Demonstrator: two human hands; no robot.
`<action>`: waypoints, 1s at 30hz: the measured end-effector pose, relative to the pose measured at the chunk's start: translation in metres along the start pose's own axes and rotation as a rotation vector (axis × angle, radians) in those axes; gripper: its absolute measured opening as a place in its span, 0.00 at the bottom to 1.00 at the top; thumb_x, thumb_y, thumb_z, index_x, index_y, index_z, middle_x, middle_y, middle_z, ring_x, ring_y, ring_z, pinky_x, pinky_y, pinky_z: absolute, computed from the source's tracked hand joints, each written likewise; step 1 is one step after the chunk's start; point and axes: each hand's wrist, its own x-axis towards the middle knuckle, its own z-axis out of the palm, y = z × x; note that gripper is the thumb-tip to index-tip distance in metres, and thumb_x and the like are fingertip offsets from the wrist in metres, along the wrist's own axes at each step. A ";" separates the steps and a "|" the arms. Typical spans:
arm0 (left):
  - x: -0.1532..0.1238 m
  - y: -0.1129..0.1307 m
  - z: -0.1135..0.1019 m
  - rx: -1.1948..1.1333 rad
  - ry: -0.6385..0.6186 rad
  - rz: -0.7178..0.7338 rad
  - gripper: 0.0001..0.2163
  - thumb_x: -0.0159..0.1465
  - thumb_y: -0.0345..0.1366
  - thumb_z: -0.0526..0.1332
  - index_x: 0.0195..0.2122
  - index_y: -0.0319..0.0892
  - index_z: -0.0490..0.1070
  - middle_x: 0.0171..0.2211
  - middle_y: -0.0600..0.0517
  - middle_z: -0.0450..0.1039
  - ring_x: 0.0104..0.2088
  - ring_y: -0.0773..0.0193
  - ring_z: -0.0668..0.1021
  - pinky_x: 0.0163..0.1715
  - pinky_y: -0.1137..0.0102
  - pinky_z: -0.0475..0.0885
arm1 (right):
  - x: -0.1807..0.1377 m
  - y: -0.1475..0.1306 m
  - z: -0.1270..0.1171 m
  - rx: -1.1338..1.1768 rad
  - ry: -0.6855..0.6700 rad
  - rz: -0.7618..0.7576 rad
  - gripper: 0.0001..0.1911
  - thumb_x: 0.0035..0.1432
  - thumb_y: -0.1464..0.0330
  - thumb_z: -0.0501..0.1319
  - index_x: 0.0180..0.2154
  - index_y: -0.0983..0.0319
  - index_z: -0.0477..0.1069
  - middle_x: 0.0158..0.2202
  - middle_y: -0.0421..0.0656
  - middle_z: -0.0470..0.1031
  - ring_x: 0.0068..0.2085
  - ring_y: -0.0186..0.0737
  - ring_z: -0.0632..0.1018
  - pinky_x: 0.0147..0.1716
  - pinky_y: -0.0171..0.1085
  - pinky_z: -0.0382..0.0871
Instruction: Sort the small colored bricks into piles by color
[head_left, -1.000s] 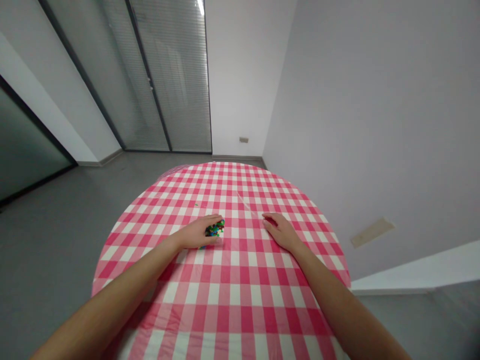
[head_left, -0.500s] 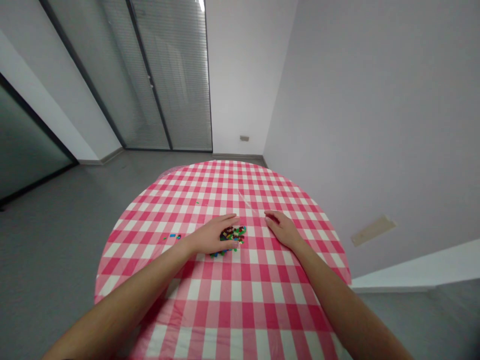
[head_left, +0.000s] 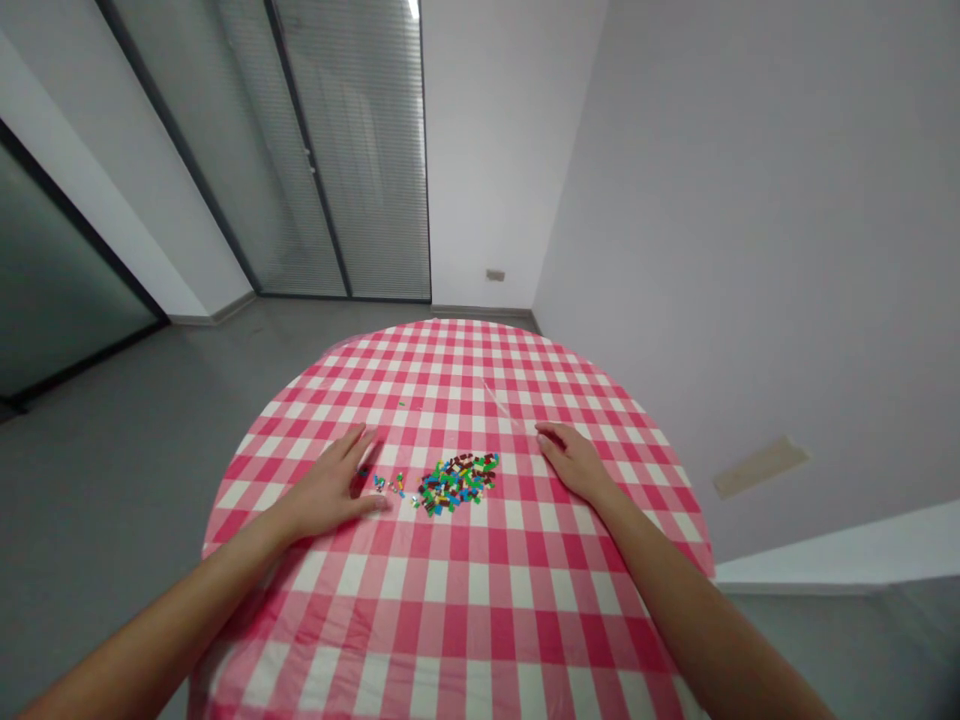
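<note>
A heap of tiny coloured bricks (head_left: 457, 481), green, red, blue and dark, lies near the middle of a round table (head_left: 465, 620) under a red and white checked cloth. A few stray bricks (head_left: 390, 484) trail off to the heap's left. My left hand (head_left: 334, 487) lies flat on the cloth with fingers spread, just left of those strays, holding nothing. My right hand (head_left: 570, 462) rests on the cloth right of the heap, fingers together and stretched out, apart from the bricks.
One tiny green piece (head_left: 402, 404) sits alone further back on the table. A crease in the cloth (head_left: 501, 404) runs behind the heap. Grey floor surrounds the table, with glass doors (head_left: 330, 150) at the back left and a white wall (head_left: 750, 250) close on the right.
My left hand pushed the bricks rightwards across the cloth, then drew back to the left, leaving the heap uncovered with a short trail. My right hand has barely moved.
</note>
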 end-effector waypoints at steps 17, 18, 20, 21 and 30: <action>0.047 0.110 0.014 -0.186 -0.148 0.238 0.45 0.62 0.61 0.59 0.71 0.37 0.47 0.72 0.35 0.41 0.71 0.42 0.50 0.67 0.52 0.53 | -0.001 0.001 -0.002 0.040 0.004 0.020 0.22 0.67 0.57 0.52 0.54 0.61 0.72 0.54 0.51 0.76 0.55 0.50 0.75 0.55 0.49 0.69; 0.049 0.115 0.014 -0.204 -0.169 0.258 0.45 0.62 0.61 0.60 0.71 0.37 0.47 0.72 0.35 0.40 0.71 0.42 0.50 0.67 0.51 0.53 | 0.000 0.002 -0.001 0.041 0.008 0.017 0.22 0.67 0.57 0.52 0.54 0.61 0.73 0.54 0.51 0.76 0.54 0.50 0.76 0.55 0.49 0.69; 0.054 0.123 0.013 -0.241 -0.196 0.307 0.43 0.62 0.59 0.60 0.71 0.40 0.47 0.73 0.37 0.39 0.71 0.42 0.49 0.67 0.50 0.54 | 0.000 0.003 0.000 0.045 0.019 0.012 0.21 0.67 0.57 0.53 0.53 0.62 0.73 0.53 0.51 0.76 0.54 0.50 0.76 0.55 0.49 0.68; 0.057 0.125 0.012 -0.256 -0.194 0.330 0.42 0.63 0.58 0.60 0.71 0.42 0.47 0.73 0.39 0.38 0.71 0.42 0.49 0.66 0.51 0.55 | 0.000 0.004 0.000 0.047 0.025 0.010 0.21 0.67 0.58 0.53 0.53 0.63 0.73 0.53 0.52 0.76 0.53 0.49 0.76 0.55 0.49 0.69; 0.112 0.041 0.017 -0.034 0.170 0.044 0.29 0.72 0.52 0.45 0.67 0.36 0.55 0.68 0.35 0.55 0.69 0.44 0.55 0.65 0.49 0.54 | -0.001 0.000 -0.003 0.041 0.007 0.023 0.22 0.67 0.58 0.53 0.53 0.63 0.73 0.54 0.53 0.76 0.54 0.50 0.76 0.55 0.49 0.69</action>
